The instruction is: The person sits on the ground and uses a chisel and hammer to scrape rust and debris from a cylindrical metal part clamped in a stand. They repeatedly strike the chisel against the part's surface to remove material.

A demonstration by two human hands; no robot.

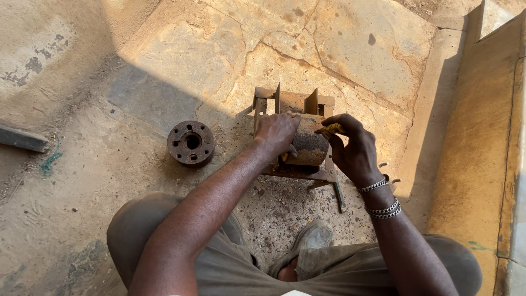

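Rust is coating the rough, matt metal block (308,147), its steel frame (296,104) and the round metal flange (190,143), all sitting on cracked, dusty stone paving (230,49) looking coarse and dry.

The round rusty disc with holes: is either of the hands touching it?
No. The round rusty disc lies alone on the ground, apart from the left hand on the rusty metal frame.

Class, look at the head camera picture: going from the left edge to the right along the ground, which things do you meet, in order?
Dark metal bar → scrap of green string → round rusty disc with holes → left hand → rusty block on the metal frame → right hand → stone kerb.
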